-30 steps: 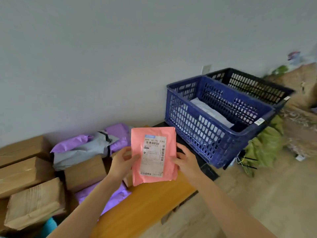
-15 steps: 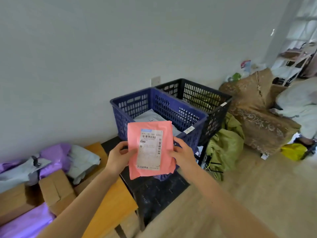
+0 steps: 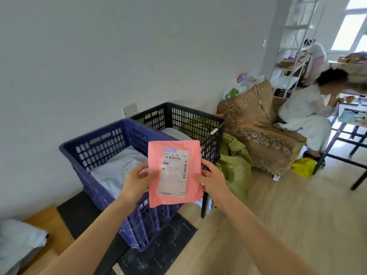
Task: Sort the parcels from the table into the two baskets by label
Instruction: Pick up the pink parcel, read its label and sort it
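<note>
While the label is presumably being read, the pink plastic mailer parcel (image 3: 174, 202) is held upright at mid-frame, in front of the blue perforated plastic basket (image 3: 93, 147). The black perforated plastic basket (image 3: 184, 116) stands just behind it. Left grip (image 3: 137, 180) pinches the parcel's left edge and right grip (image 3: 213, 178) its right edge. This leaves the white printed label (image 3: 173, 173) uncovered and facing the camera, which looks deliberate. Each basket holds a pale soft parcel. Parcel not yet released; which basket it goes to cannot be told.

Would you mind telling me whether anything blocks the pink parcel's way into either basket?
Nothing visible: the left hand and right hand hold the pink parcel just before the open-topped blue basket and black basket.
</note>
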A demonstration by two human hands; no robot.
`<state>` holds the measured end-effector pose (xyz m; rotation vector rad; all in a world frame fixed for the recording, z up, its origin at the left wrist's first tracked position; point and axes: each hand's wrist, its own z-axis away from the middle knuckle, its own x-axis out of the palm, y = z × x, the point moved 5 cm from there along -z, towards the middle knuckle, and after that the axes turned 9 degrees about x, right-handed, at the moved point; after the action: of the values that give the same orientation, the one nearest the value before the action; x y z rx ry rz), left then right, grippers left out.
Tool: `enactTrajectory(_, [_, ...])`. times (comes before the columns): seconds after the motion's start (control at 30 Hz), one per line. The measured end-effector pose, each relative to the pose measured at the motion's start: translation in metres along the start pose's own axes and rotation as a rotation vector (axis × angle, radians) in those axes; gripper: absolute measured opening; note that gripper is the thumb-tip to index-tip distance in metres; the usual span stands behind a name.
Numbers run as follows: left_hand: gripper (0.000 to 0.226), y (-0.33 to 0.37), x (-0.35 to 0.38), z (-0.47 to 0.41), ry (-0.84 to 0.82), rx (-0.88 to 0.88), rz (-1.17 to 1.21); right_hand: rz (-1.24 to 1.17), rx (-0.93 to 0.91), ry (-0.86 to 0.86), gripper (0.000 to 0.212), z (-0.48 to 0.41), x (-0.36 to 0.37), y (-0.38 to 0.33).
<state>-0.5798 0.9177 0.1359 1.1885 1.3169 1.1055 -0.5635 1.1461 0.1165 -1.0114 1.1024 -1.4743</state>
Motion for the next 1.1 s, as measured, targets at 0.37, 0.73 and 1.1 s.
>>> enactTrajectory(0.37, [0.019, 0.003, 0.095, -0.144, -0.002, -0.007, -0.004, 0.031, 0.044, 0.035, 0.057, -0.158, -0.069, -0.047])
enactTrajectory(0.73, [0.016, -0.001, 0.148, -0.235, 0.066, -0.025, 0.017, 0.030, 0.049, -0.072, 0.060, -0.275, -0.102, -0.072])
enactTrajectory(1.1, [0.054, -0.008, 0.187, -0.316, 0.332, -0.050, -0.031, 0.134, -0.007, -0.264, 0.057, -0.404, -0.121, -0.107])
